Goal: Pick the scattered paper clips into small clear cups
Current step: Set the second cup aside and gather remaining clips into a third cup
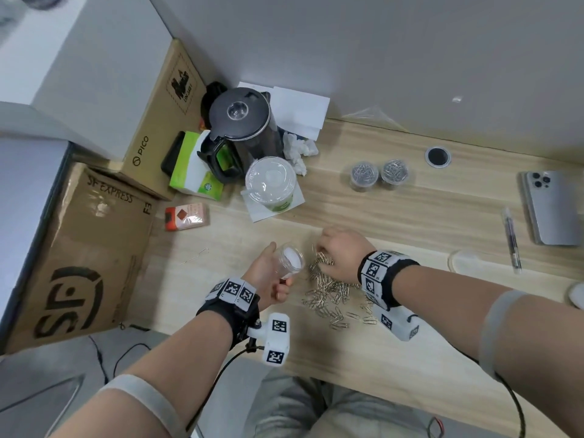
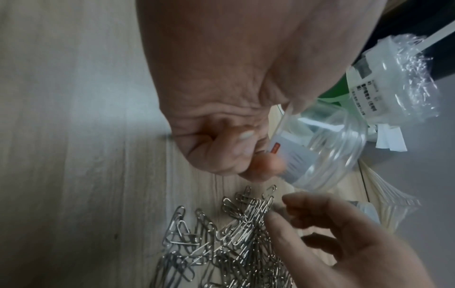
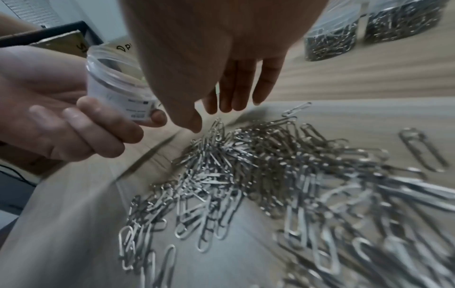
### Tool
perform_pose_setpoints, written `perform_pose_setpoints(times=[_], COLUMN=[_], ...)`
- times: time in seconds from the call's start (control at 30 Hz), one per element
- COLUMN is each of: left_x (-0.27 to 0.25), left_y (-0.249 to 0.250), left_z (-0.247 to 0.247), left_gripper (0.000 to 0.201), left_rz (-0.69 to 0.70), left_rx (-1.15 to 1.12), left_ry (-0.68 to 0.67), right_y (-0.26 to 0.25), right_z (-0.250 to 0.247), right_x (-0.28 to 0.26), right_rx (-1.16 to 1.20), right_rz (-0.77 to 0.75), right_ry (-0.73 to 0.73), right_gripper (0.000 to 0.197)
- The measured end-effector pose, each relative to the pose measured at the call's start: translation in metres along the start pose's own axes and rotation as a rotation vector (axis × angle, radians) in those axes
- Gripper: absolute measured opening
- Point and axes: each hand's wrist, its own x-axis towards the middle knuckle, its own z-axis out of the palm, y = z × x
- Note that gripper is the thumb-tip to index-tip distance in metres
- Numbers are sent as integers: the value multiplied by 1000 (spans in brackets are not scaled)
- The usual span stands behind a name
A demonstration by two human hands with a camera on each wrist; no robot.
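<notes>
To do this step well, gather a small bunch from the near edge of the heap of silver wire paper clips on the pale wood tabletop — tangled clips drag neighbours along — and bring the mouth close under the fingers before letting go. The left hand wraps its grip round a small clear plastic cup with a white label, tilted, mouth toward the heap; it looks empty. The right hand hangs over the heap's far end, fingers relaxed and slightly spread, fingertips just above the clips — nothing pinched. Two clear cups filled with clips stand well apart.
</notes>
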Motion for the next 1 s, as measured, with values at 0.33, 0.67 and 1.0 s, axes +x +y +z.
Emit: perform_pose_setpoints(times=[0.33, 0.67, 1.0], left_x=[-7, -7, -10], left_y=[-13, -13, -16], left_z=[-27, -8, -19], left_gripper=[66, 69, 67], left_rz=[14, 21, 62], left_rx=[-17, -20, -107], left_ry=[43, 29, 136], right_y=[-39, -12, -52], right_z=[20, 11, 49], right_x=[2, -30, -28], right_rx=[-154, -99, -112], right_rz=[-112, -94, -278], right_ry=[-13, 23, -24], right_gripper=[28, 21, 21])
